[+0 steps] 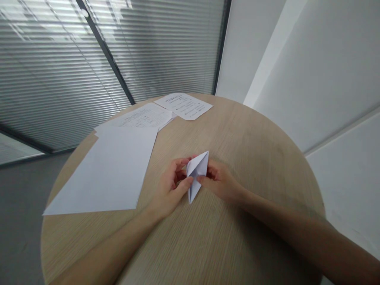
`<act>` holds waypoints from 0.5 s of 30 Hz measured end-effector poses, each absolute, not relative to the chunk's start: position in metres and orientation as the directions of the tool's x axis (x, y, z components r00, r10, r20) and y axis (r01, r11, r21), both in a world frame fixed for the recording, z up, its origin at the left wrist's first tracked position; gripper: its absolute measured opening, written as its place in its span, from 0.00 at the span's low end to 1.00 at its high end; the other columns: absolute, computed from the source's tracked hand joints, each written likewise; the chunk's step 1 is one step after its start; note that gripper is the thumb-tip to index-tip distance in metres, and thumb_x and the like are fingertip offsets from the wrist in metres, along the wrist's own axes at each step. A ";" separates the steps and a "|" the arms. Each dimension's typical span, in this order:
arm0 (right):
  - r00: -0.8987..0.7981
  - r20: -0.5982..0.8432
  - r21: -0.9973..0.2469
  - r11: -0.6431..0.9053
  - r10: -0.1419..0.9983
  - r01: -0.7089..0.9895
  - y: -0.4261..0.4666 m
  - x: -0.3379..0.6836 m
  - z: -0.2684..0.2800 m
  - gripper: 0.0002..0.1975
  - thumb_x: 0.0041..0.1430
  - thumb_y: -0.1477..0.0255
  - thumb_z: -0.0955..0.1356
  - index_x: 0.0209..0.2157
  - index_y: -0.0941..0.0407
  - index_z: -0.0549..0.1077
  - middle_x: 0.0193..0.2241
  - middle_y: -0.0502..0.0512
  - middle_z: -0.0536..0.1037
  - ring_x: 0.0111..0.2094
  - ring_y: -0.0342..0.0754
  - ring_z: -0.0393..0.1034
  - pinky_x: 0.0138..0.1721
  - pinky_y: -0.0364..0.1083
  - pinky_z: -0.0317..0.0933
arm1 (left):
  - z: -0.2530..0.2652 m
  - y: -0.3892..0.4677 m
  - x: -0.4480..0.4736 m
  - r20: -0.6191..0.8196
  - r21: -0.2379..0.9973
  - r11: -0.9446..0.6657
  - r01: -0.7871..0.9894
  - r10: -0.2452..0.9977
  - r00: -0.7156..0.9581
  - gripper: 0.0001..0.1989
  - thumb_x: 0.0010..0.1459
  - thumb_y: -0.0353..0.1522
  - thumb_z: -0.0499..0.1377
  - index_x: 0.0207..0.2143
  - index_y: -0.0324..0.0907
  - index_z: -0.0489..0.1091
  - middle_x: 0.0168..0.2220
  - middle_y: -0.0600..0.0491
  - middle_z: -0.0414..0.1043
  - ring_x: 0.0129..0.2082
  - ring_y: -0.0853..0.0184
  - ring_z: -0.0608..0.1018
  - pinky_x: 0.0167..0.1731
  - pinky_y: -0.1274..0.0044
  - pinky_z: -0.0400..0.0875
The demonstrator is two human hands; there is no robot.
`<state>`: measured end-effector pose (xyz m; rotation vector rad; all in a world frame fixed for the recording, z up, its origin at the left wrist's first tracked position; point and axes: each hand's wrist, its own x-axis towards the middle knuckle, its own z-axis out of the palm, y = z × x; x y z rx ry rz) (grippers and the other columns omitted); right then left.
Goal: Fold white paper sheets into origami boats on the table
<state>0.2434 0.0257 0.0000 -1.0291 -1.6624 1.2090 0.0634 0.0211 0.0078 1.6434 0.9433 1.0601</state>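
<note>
Between my two hands is a small piece of folded white paper [198, 165], with pointed corners at its top and bottom and an opening between its layers. My left hand [173, 184] grips its left edge, thumb in front and fingers curled behind. On the other side, my right hand [221, 180] pinches the right edge, its thumb pressed on the front near the middle. The fingers behind the paper are partly hidden. Both hands are above the middle of the round wooden table [237, 134].
Left of my hands lies a stack of blank white sheets [109, 170]. Behind it are printed sheets [139, 118], and another printed page [184, 106] lies near the far edge. Window blinds [166, 51] and a white wall [320, 71] stand beyond the table.
</note>
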 end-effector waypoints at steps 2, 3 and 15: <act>-0.300 0.188 -0.954 0.247 0.935 0.173 0.027 0.245 0.000 0.18 0.56 0.77 0.66 0.49 0.55 0.72 0.45 0.56 0.78 0.44 0.49 0.74 0.44 0.49 0.70 | 0.005 0.023 0.061 0.235 0.935 -0.307 0.177 0.910 0.340 0.15 0.61 0.37 0.55 0.50 0.42 0.63 0.53 0.43 0.72 0.45 0.61 0.77 0.41 0.67 0.75; -0.289 0.212 -0.945 0.271 0.934 0.184 0.027 0.246 -0.001 0.17 0.56 0.77 0.66 0.48 0.55 0.73 0.46 0.56 0.78 0.44 0.49 0.74 0.44 0.49 0.69 | 0.004 0.024 0.060 0.241 0.922 -0.325 0.211 0.907 0.347 0.15 0.62 0.38 0.54 0.49 0.42 0.64 0.52 0.44 0.72 0.46 0.60 0.77 0.41 0.67 0.75; -0.274 0.304 -0.868 0.384 0.912 0.315 0.031 0.259 -0.002 0.18 0.57 0.78 0.65 0.47 0.54 0.78 0.45 0.57 0.80 0.44 0.48 0.75 0.44 0.48 0.69 | 0.018 0.030 0.045 0.235 0.677 -0.443 0.588 0.887 0.397 0.15 0.59 0.30 0.53 0.46 0.42 0.73 0.38 0.52 0.79 0.35 0.64 0.80 0.36 0.72 0.75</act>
